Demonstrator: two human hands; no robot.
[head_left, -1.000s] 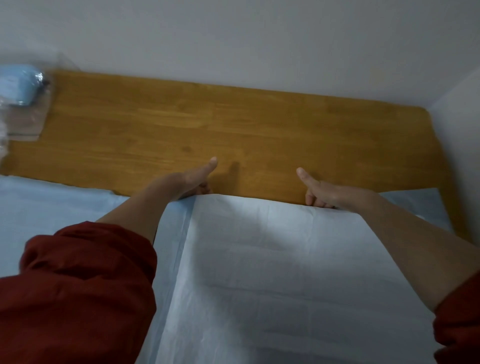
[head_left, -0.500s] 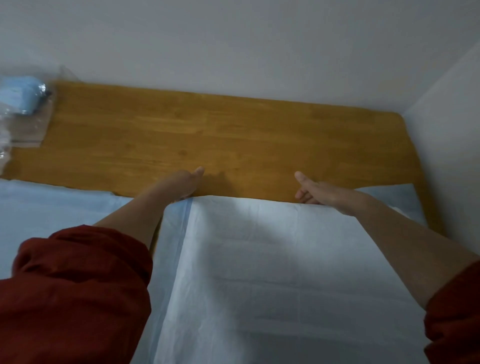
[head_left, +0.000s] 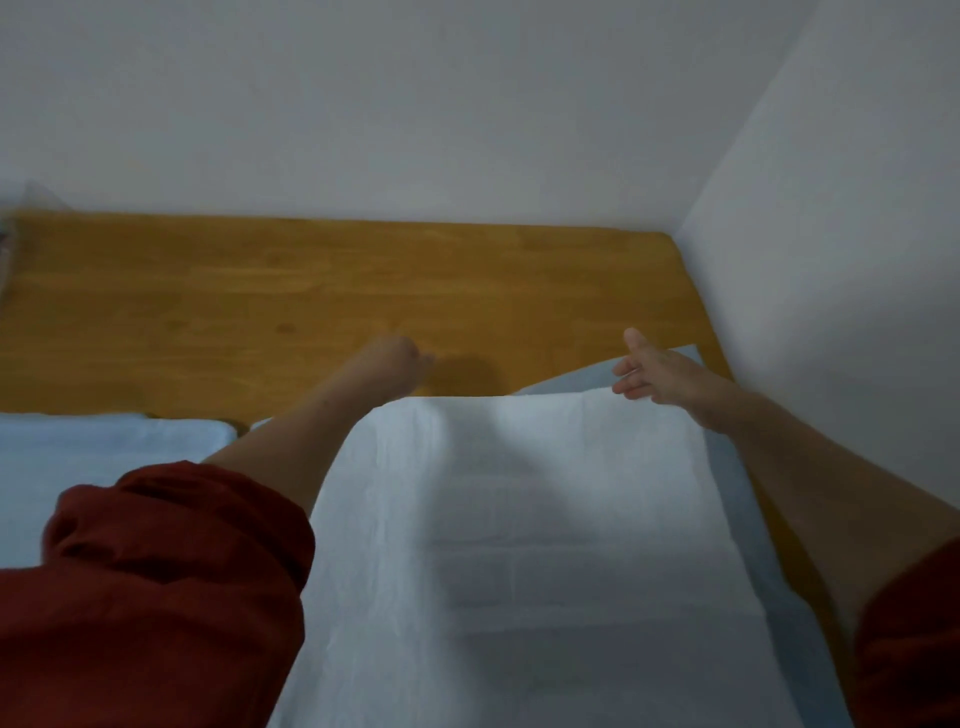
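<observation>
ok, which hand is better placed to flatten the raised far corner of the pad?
Right, probably. The right hand hovers open, fingers straight, beside the blue corner lifted off the wooden top. The left hand sits at the opposite far corner of the pad, blurred, grip unclear.

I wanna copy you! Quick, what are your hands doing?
Left hand: curled, blurry; holding anything, cannot tell.
Right hand: open, fingers straight.

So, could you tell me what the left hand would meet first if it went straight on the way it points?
The left hand points away over bare wooden board; nothing stands there, so it would probably reach the wall first, though depth is unclear.
</observation>
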